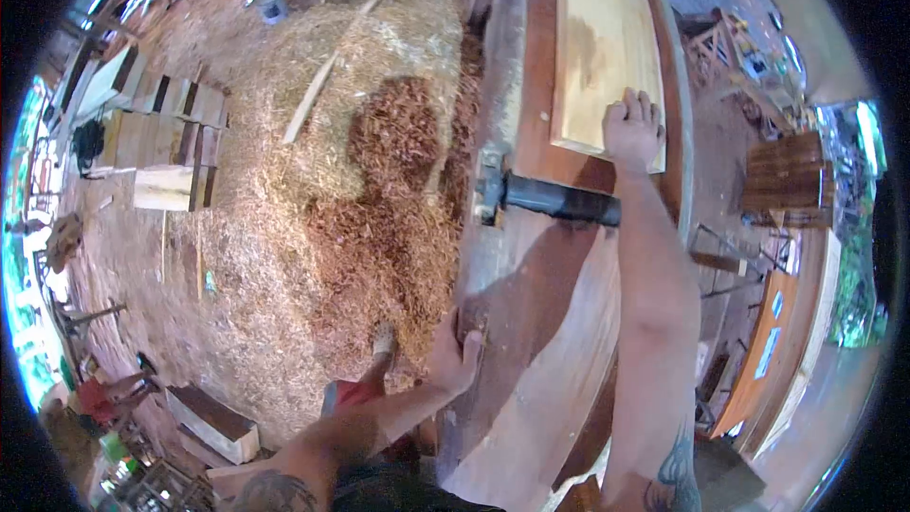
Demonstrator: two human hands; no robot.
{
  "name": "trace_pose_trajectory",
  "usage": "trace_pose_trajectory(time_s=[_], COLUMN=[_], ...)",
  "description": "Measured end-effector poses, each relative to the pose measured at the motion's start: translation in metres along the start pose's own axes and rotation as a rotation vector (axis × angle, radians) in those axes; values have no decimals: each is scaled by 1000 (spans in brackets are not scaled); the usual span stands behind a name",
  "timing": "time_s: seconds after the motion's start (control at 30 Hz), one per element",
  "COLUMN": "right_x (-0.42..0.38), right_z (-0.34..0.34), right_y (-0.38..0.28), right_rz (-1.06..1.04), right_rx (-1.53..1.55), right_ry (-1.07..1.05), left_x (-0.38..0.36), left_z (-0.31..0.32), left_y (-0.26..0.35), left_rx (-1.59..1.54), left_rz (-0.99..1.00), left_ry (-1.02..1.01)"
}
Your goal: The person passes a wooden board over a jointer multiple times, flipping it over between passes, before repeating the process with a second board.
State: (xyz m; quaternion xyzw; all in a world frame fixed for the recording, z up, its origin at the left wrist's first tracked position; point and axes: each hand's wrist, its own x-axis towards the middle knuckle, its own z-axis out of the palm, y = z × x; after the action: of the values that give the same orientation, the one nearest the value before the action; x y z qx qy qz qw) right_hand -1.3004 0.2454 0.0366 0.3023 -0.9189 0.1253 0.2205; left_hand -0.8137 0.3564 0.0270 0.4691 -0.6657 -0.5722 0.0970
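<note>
From the head camera, one pale board [602, 43] lay flat on the reddish machine table [540, 275], towards its far end. The right hand [633, 130] rested on the board's near corner, palm down, fingers flat and close together on the wood. One dark cylinder [559, 199] lay across the table just behind that hand. The left hand [455, 356] gripped the table's near left edge, fingers curled over the rim and thumb on top. One large heap of shavings [351, 180] covered the ground to the left, with two long thin sticks [318, 90] lying on it. Beyond stood one stack of planks [161, 142].
</note>
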Motion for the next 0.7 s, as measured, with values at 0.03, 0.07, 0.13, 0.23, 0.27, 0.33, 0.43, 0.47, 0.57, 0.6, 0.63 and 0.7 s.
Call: trace_pose_trajectory(time_s=[0.03, 0.07, 0.13, 0.23, 0.27, 0.33, 0.43, 0.47, 0.57, 0.6, 0.63, 0.7], right_x=[11, 17, 25, 25, 23, 26, 30, 26, 9, 9, 9, 13], right_z=[3, 8, -8, 7, 8, -1, -27, -39, -58, -49, -35, -16], right_y=[-13, -31, -87, -133, -147, -167, -197, -212, -255, -257, -259, -266], right_rz=[77, 115, 209, 198, 190, 187, 164, 104, -59, -46, -30, -6], right_rx=[52, 18, -55, -13, -13, 34, -7, -67, -254, -296, -334, -412], right_ry=[-111, -194, -351, -389, -394, -479, -634, -670, -715, -705, -692, -670], left_x=[-3, -4, -5, -3, -4, -5, -5, -7, -7, -8, -6, -5], left_z=[-1, -2, -7, -2, -2, -6, -3, -2, -2, 0, -1, 0], left_y=[-2, -3, -2, -10, -11, -4, -6, -7, -11, -13, -15, -16], left_rx=[-16, -34, 58, 54, 72, 104, 138, 135, 146, 156, 168, 167], left_rz=[-36, -67, -99, -82, -87, -98, -38, -58, -71, -49, -24, -21], left_ry=[-17, -35, -73, -74, -74, -73, -12, -39, -75, -63, -49, -55])
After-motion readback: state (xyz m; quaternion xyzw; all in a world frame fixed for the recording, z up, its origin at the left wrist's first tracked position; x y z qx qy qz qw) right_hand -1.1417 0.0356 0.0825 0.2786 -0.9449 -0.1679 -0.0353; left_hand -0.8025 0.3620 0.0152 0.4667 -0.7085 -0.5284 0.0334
